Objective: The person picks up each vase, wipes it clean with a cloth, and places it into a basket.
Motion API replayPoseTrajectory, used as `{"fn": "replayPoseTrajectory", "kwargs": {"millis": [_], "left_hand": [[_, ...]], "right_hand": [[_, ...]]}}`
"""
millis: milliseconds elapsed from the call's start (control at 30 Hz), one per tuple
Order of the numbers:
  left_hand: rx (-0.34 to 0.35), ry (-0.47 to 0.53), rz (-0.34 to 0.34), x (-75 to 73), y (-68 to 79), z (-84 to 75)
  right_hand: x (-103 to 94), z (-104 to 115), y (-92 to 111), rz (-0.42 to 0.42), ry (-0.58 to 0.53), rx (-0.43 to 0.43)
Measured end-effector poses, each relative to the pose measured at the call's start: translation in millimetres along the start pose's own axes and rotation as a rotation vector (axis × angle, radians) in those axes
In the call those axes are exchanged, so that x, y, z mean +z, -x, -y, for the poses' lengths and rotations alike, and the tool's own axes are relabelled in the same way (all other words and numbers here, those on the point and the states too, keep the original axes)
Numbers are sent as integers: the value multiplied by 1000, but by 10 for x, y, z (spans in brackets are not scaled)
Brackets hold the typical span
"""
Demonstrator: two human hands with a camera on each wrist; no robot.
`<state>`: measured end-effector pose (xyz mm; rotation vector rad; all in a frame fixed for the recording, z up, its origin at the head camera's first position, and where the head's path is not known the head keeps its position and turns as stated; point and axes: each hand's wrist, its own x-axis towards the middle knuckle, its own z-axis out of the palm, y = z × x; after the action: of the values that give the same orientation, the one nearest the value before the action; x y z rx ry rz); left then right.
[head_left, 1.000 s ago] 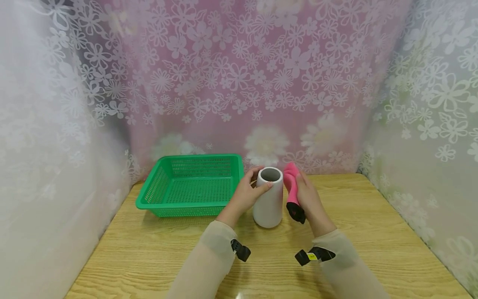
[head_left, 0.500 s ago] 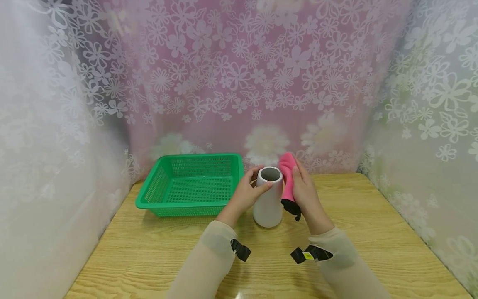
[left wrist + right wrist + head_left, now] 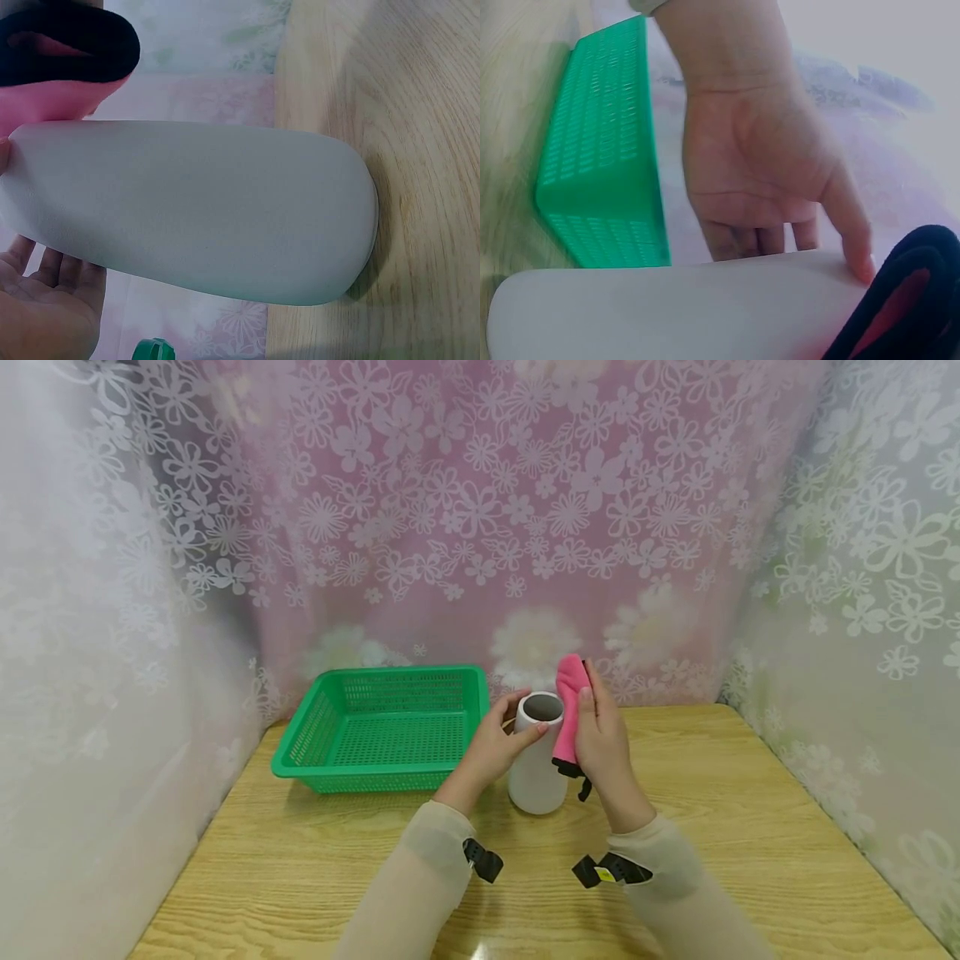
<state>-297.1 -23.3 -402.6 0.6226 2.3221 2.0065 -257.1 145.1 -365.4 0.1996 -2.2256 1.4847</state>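
Observation:
A white vase (image 3: 537, 777) with a round open mouth stands upright on the table. My left hand (image 3: 495, 747) holds it near the rim, thumb at the front and fingers round the far side. In the left wrist view the vase (image 3: 195, 210) lies across the middle, its base at the wood. My right hand (image 3: 606, 739) grips a folded pink cloth with black edging (image 3: 572, 693) right beside the vase's upper right side. The cloth's black edge (image 3: 112, 45) forms a loop in the left wrist view, and a black strip dangles below it in the head view.
A green plastic basket (image 3: 397, 772) with perforated walls stands left of the vase, close to my left hand. The wood-grain table (image 3: 735, 827) stretches right and toward me. Flower-patterned curtains (image 3: 480, 527) enclose the back and both sides.
My right hand has moved left and upward with the pink cloth, bringing it close against the vase and turning its black edge. My left hand and the vase have stayed in place.

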Motion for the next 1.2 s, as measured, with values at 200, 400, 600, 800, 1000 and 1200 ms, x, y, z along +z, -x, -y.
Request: {"fn": "replayPoseTrajectory", "kwargs": {"millis": [200,400,600,800,1000,1200], "left_hand": [[-12,-11,8,-2,-5,-1],[-8,-17,5,-2,10,-47],[-2,-23,-8,15,3,-10],[3,-16,-8,3,1,-21],[-12,-21,-6,-1,14,-25],[-8,-15,-5,1,25,-18]], "right_hand": [[130,-78,-13,-136,135,-280],[276,-214,2,-264,231,-433],[354,-330,9,-332,250,-479],[382,-383,-6,-322,218,-414],[381,-429,6,-313,167,-346],[366,-455,39,-286,129,-280]]}}
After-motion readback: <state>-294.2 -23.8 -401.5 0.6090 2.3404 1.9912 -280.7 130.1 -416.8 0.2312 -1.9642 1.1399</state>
